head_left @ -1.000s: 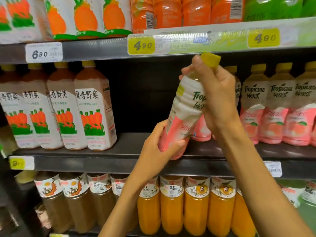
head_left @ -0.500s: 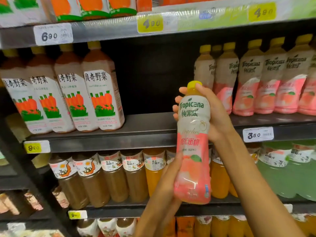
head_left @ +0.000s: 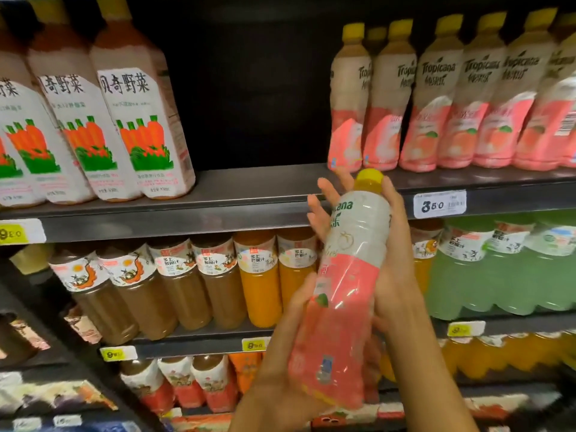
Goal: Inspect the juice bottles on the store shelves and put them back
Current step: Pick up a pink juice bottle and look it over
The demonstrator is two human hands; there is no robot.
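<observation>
While the peach juice bottle point(head_left: 346, 294) sits in both of my hands, I judge that I am in the inspecting step, with the putting back not yet begun. I hold the bottle below and in front of the middle shelf point(head_left: 249, 210), tilted so its yellow cap point(head_left: 370, 177) leans up and to the right, just under that shelf's front edge. My left hand point(head_left: 290, 369) cups the pink lower part of the bottle from the near side, thumb laid along its label. My right hand point(head_left: 389, 260) wraps behind the upper body, its fingers point(head_left: 318, 210) showing past the left side of the white label, so both hands grasp the bottle. Only part of the printed name faces me, so I read this as turning the label round to check it.

On the middle shelf, to the right, stands the row of matching peach bottles point(head_left: 452, 98); to the left stand the carrot juice bottles point(head_left: 137, 120), with a dark gap between the 2 groups. A white price tag point(head_left: 439, 204) hangs on the shelf edge just right of the cap.

Next, I think, the move calls for standing the bottle upright, lifting it above the shelf edge, and setting it into the gap just left of the peach row without knocking its neighbours.
</observation>
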